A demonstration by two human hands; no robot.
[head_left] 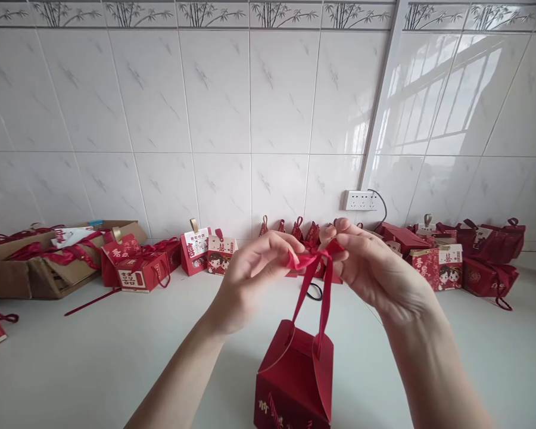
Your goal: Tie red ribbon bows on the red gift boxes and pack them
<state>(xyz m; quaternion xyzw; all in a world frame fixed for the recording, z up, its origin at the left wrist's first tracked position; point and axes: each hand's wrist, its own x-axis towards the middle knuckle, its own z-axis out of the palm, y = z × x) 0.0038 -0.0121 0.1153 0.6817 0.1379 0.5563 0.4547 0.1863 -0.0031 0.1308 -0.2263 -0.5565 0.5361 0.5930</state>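
A red gift box [295, 381] with gold lettering on its front stands near me on the white table. Red ribbon [325, 298] runs up from holes in its top flaps to a knot or bow between my hands. My left hand [254, 274] pinches the ribbon's left loop between thumb and fingers. On the other side, my right hand [370, 268] grips the ribbon's right part by the fingertips. The exact form of the knot is partly hidden by my fingers.
A cardboard box [49, 277] holding red ribbons lies at the left. Several decorated red boxes [143, 271] line the tiled wall, with more boxes [451, 268] at the right. A power strip [361, 201] with a black cable is on the wall. A black loop [315, 292] lies behind the ribbon.
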